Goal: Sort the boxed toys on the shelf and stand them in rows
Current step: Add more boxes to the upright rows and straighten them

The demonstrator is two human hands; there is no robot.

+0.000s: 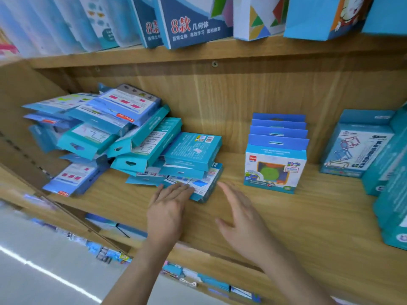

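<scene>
- Your heap of flat blue boxes [105,128] lies jumbled at the left end of the shelf [297,227], tilted and overlapping, reaching from the back wall towards the front edge.
- The lowest box [206,183] lies flat at the heap's right front corner.
- Your left hand [167,208] reaches in over the front edge, fingers straight and together, its tips resting on that lowest box.
- Your right hand [240,221] is spread flat over the bare board just right of that box, gripping nothing; it is blurred, so contact with the box cannot be told.
- Four matching boxes [275,168] stand upright in a row, one behind another, mid-shelf.
- Taller boxes [356,146] stand at the right end.
</scene>
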